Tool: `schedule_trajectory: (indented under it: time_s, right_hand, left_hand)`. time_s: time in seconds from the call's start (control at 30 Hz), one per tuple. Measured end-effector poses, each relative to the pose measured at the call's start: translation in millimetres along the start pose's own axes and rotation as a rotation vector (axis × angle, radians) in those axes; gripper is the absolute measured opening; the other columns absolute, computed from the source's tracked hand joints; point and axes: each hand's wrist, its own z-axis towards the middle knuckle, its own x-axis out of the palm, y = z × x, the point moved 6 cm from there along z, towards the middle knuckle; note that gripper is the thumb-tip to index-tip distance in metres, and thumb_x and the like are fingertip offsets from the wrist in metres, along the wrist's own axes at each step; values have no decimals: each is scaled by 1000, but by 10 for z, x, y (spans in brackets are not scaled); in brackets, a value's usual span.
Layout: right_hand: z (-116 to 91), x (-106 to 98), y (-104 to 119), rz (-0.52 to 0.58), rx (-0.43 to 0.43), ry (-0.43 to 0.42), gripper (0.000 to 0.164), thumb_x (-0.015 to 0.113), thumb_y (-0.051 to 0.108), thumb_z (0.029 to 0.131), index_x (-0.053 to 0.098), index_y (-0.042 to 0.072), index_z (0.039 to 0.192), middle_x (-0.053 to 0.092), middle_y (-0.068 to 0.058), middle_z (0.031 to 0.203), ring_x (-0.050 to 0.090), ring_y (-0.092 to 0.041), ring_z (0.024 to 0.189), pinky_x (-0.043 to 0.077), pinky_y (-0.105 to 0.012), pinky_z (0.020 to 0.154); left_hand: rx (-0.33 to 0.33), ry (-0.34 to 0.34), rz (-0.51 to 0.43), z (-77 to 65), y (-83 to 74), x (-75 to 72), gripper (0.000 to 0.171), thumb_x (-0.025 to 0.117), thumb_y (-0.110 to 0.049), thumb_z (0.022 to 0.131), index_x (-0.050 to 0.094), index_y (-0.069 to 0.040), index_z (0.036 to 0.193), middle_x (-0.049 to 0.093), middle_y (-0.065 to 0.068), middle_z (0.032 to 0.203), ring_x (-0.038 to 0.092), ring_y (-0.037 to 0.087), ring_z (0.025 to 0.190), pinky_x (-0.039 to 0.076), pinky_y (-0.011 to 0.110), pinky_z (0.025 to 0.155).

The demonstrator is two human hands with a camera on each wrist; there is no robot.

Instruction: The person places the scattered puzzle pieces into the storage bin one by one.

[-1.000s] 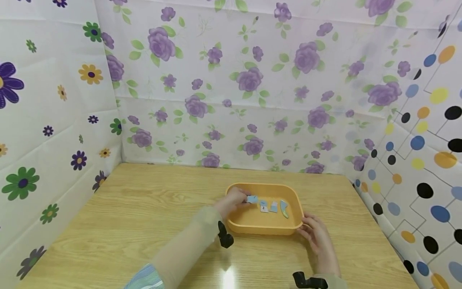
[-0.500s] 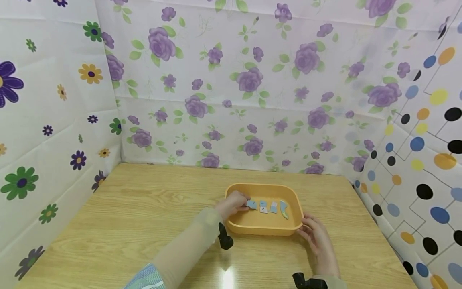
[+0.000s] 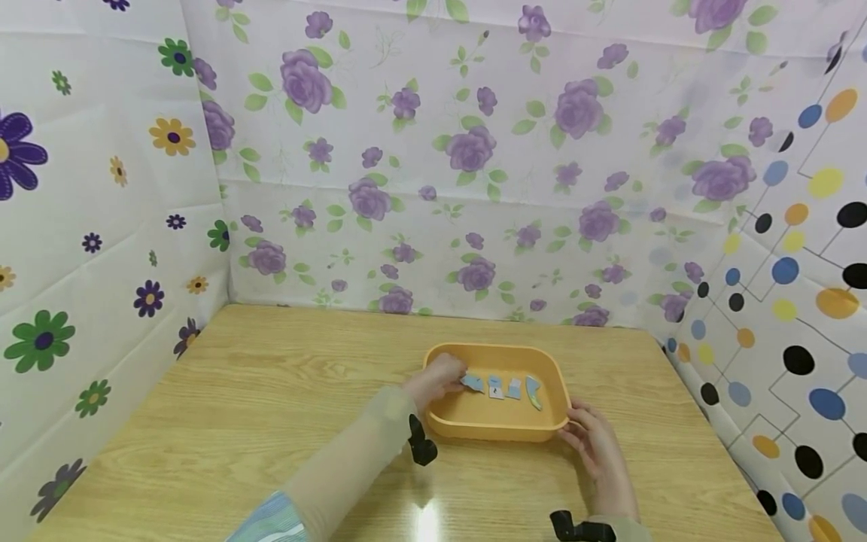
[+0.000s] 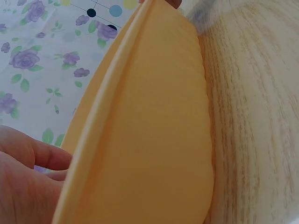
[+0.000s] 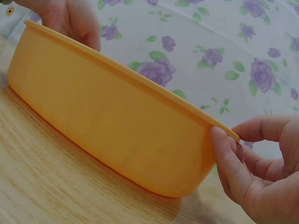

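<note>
An orange plastic tray [image 3: 497, 431] with rounded corners stands on the table. Inside lies a row of small flat pieces: a blue piece [image 3: 473, 383] at the left, a blue and white piece [image 3: 496, 387], another blue and white piece [image 3: 514, 388] and a curved blue and green piece [image 3: 533, 392]. My left hand [image 3: 442, 374] reaches over the tray's left end, fingers low inside, right beside the leftmost piece. Its fingertips are hidden, partly by the tray wall in the wrist views. My right hand [image 5: 261, 163] pinches the rim at the near right corner.
The wooden table [image 3: 305, 376] extends around the tray. Flower-patterned cloth [image 3: 420, 188] hangs behind and at the left, and a dotted cloth [image 3: 799, 361] hangs on the right. Black wrist mounts [image 3: 423, 444] are strapped on both sleeves.
The leftmost blue piece, raised in my left hand's fingers at first, has come down into the row. The left fingers have since drawn slightly left of it. My right hand keeps its hold.
</note>
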Motion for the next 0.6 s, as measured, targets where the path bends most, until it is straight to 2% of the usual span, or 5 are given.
schedule_trajectory:
  time_s: [0.23, 0.3, 0.4, 0.47, 0.6]
  right_hand:
    - [-1, 7, 6, 0, -4, 8, 29, 47, 12, 102, 47, 2, 129, 59, 6, 99, 59, -6, 79, 56, -16, 75]
    - [-2, 12, 6, 0, -6, 7, 28, 47, 12, 101, 48, 3, 128, 59, 6, 99, 59, -6, 78, 56, -17, 75]
    - [-5, 16, 7, -4, -13, 6, 26, 48, 11, 101, 49, 4, 125, 60, 5, 98, 59, -6, 78, 56, -17, 75]
    - [-6, 17, 7, -9, -18, 10, 26, 48, 11, 101, 49, 4, 126, 59, 5, 98, 59, -6, 78, 56, -17, 74]
    - [-14, 15, 15, -11, -28, 15, 26, 48, 11, 101, 50, 3, 125, 60, 5, 98, 59, -5, 77, 56, -16, 73]
  left_hand:
    - [35, 72, 38, -67, -85, -38, 6, 41, 6, 92, 47, 4, 92, 32, -3, 59, 28, 9, 52, 32, 22, 55]
    - [47, 91, 46, -78, -97, -42, 18, 42, 5, 93, 52, 12, 105, 43, 0, 62, 37, 9, 52, 35, 19, 55]
    - [43, 133, 62, -116, -108, -52, 36, 45, 0, 95, 51, 14, 128, 63, 21, 107, 65, 28, 92, 54, 30, 86]
    - [38, 176, 43, -169, -128, -67, 49, 47, -4, 98, 39, 10, 143, 44, 29, 143, 50, 44, 126, 43, 45, 109]
    - [63, 255, 34, -332, -244, -139, 52, 46, -11, 100, 34, 5, 148, 33, 28, 152, 40, 47, 135, 37, 51, 113]
